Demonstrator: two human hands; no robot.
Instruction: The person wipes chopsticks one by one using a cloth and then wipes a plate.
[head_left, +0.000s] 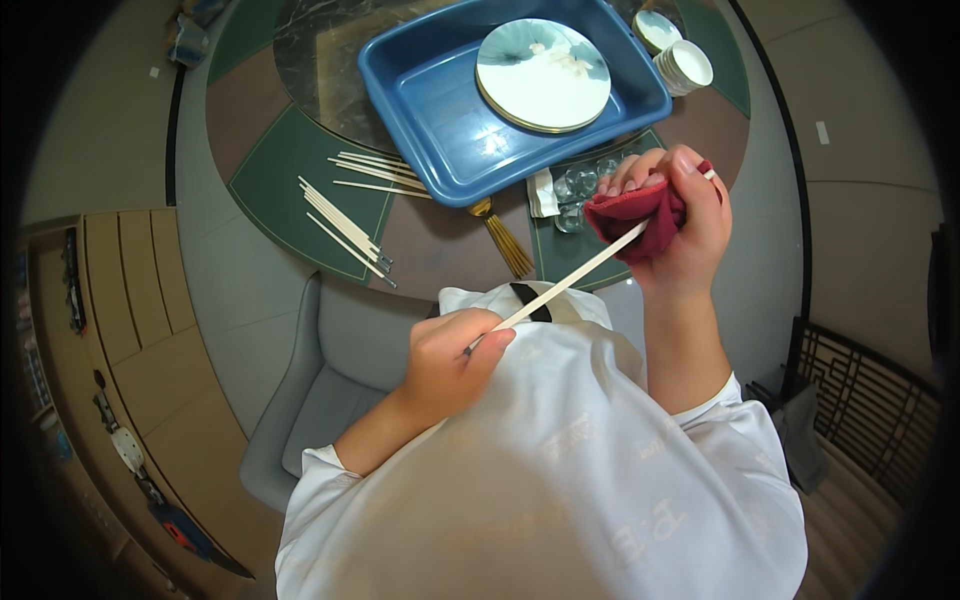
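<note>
My left hand grips the dark-tipped end of a pale chopstick. My right hand holds a dark red cloth wrapped around the chopstick's other part, and a pale tip pokes out beyond the fingers. Whether one or two sticks are held I cannot tell. On the table to the left lie several loose chopsticks with silvery ends, and another group of pale chopsticks beside the blue tub. Golden utensils lie fanned near the table's front edge.
A blue plastic tub holds stacked decorated plates. Right of it are small dishes and stacked white bowls. Clear glasses and folded white napkins stand near my right hand. A grey chair is at the left.
</note>
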